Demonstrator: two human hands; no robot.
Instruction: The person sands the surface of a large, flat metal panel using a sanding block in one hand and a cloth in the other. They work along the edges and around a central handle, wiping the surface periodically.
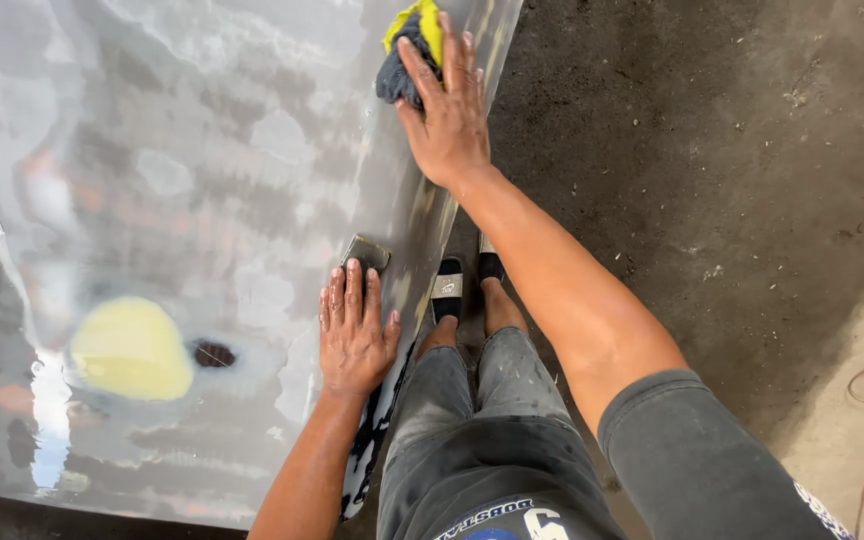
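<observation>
A sanding block [365, 252] is pressed under the left hand [354, 335] fingertips (fingers flat, together); a cloth [410, 52] is pinned beneath the right hand [449, 112] fingers on the panel [152, 150].

Hands and tools on a panel, with the floor beside it

The panel [152, 150] fills the left side; the floor [732, 150] lies right of its right edge. The right hand [449, 105] presses a cloth [402, 50] on the panel near its far right corner. The left hand [352, 335] lies flat closer in, near the right edge, fingertips on a sanding block [367, 250]. The feet [467, 285] stand on the floor just beside that edge.
</observation>
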